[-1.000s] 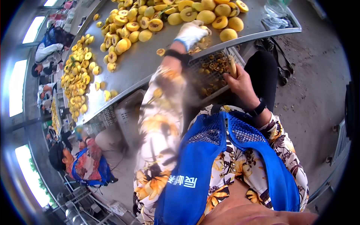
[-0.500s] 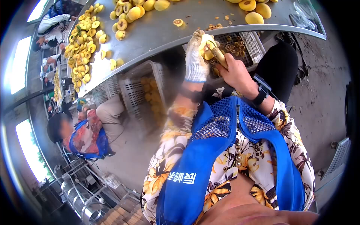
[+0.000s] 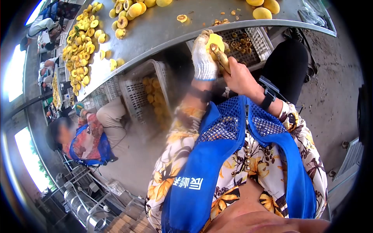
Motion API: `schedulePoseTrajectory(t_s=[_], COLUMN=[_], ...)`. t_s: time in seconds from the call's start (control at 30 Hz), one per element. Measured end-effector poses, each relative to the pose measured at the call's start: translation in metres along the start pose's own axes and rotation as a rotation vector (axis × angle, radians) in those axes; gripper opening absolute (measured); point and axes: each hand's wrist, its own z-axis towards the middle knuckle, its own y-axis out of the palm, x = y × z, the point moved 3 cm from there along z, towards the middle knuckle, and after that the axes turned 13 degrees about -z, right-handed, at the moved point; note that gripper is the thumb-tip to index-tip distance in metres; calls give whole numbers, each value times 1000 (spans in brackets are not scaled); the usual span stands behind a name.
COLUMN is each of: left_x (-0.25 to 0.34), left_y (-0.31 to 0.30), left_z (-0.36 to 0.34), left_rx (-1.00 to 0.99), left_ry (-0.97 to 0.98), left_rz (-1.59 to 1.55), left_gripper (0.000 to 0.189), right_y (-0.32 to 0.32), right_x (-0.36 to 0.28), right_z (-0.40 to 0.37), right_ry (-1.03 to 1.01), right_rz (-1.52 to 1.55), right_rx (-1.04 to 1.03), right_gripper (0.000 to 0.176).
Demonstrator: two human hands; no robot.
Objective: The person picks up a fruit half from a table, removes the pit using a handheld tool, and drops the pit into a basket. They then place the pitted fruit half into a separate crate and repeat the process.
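Note:
My left hand, in a white knitted glove, is closed around a yellow peach half just in front of the table edge. The brown pit area of its cut face is turned toward me. Gripped in my bare right hand is a pitting tool with a wooden handle. Its working end meets the peach near the pit; the exact tip is hard to make out. Beneath both hands stands a plastic crate containing brown pits.
Halved peaches are heaped along the left of the metal table, with whole ones at the far right. A crate of yellow peaches stands below. Left of it sits a co-worker. A plastic bag lies at the table's right corner.
The peach half has turned so more of its cut face shows. My right hand and the tool have shifted slightly left and down, and the tool stands steeper. The whole view has moved slightly.

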Motion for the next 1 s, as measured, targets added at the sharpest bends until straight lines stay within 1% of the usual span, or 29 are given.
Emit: schedulePoseTrajectory(t_s=[0.03,0.13,0.2,0.23,0.3,0.4,0.43,0.5,0.6,0.63,0.67,0.73,0.77,0.8,0.83,0.87,0.9,0.93,0.97,1.0], left_x=[0,2,3,1,-2,-1,-1,-2,-3,-3,-1,6,10,25,43,71,98,131,161,185], left_y=[-1,3,15,13,7,0,-2,-4,11,14,16,26,17,-2,-7,-46,-63,-88,-136,-129], left_z=[1,1,-6,-6,-4,-3,-2,-1,-12,-13,-13,-18,-15,-11,-17,-8,-17,-27,-25,-39], left_rx=[-5,-36,-64,-65,-73,-51,-63,-88,-40,-58,-9,28,32,65,252,109,133,272,541,728], left_ry=[-5,-18,-18,-45,-97,-47,0,97,-219,-274,-286,-218,-251,-131,14,-144,16,100,665,445], left_rz=[8,63,130,110,71,175,234,353,111,47,46,8,-202,-129,-109,-240,-108,213,791,1463], left_gripper=[23,24,25,24,24,25,26,27,31,33,32,32,31,33,36,39,37,37,48,45], right_y=[-2,-14,-2,0,1,-9,-9,-5,11,13,13,9,8,8,7,5,10,14,17,18], right_x=[-4,-16,-6,-5,-1,-12,-15,-11,1,3,4,2,-2,-4,-7,-7,1,7,13,17], right_z=[0,-2,-1,-1,-3,-9,-11,-10,-11,-10,-10,-10,-12,-12,-10,-10,-8,-6,-4,-2], right_ry=[-14,86,39,15,120,251,290,265,228,212,209,180,61,-14,10,35,29,35,40,49], right_rz=[28,206,168,148,322,608,708,803,1023,1105,1181,1288,1292,1275,1222,1171,1045,936,854,774], right_rx=[12,-104,-45,-18,-185,-386,-443,-504,-618,-654,-692,-744,-759,-772,-756,-739,-687,-661,-672,-682], right_gripper=[23,24,22,21,16,8,5,4,5,5,7,8,8,8,9,10,12,14,15,16])
